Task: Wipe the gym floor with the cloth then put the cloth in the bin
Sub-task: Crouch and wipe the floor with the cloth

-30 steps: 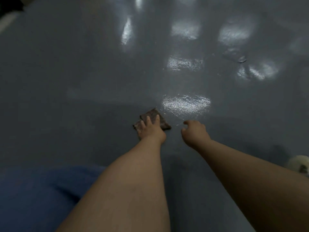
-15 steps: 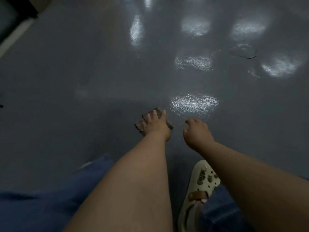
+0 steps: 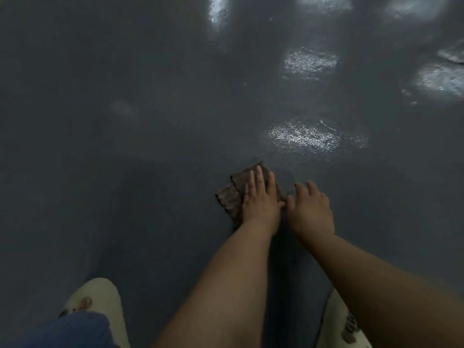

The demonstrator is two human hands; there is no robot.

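Note:
A small brown cloth (image 3: 232, 194) lies crumpled on the dark grey gym floor (image 3: 150, 121). My left hand (image 3: 259, 197) presses flat on it with fingers straight, covering its right half. Just to the right, my right hand (image 3: 311, 208) hovers over or rests on the floor with loosely spread fingers and holds nothing. Its thumb nearly touches my left hand. No bin is in view.
My two cream clog shoes show at the bottom, one at the left (image 3: 98, 305) and one at the right (image 3: 341, 322), with a blue trouser leg (image 3: 65, 330) over the left one. Bright light reflections (image 3: 303, 138) shine on the floor beyond the cloth.
The view has tipped down and closer to the floor. My right hand has opened from a loose curl and moved next to the left hand. My left hand stays on the cloth.

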